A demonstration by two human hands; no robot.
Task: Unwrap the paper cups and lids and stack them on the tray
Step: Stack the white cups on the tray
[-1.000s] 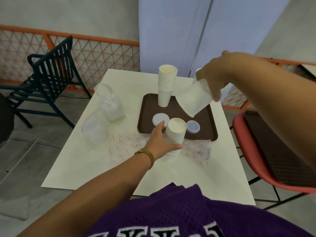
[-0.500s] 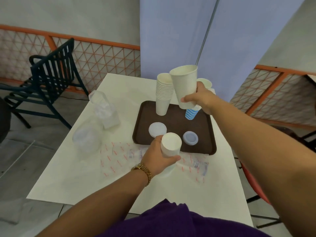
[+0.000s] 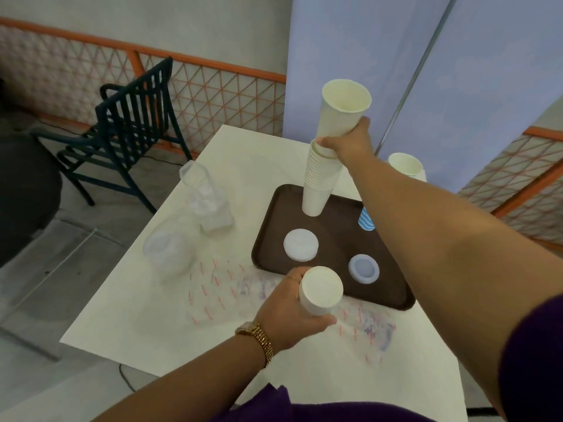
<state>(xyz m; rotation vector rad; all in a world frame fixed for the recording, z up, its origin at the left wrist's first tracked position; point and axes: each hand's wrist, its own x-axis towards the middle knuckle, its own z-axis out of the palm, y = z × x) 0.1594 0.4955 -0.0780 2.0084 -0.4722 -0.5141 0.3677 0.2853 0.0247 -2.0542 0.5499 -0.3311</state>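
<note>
- Cups first: our right hand (image 3: 345, 141), fingers wrapped round one white cup (image 3: 342, 109), has swung it from beside the tray to just above the tall stack (image 3: 320, 178), its base entering the top cup.
- Our left hand (image 3: 292, 312) still grips a short nest of cups (image 3: 320, 290) over the tray's near edge.
- On the brown tray (image 3: 393, 287) lie two lids (image 3: 301, 245) and a blue-patterned cup (image 3: 365, 219).
- Empty wrappers (image 3: 210, 287) lie on the surface (image 3: 131, 336).
- We judge that nesting is nearly done; the left hand's cups follow.

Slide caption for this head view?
Right hand lowers a paper cup onto the tray's cup stack; left hand holds more cups.
</note>
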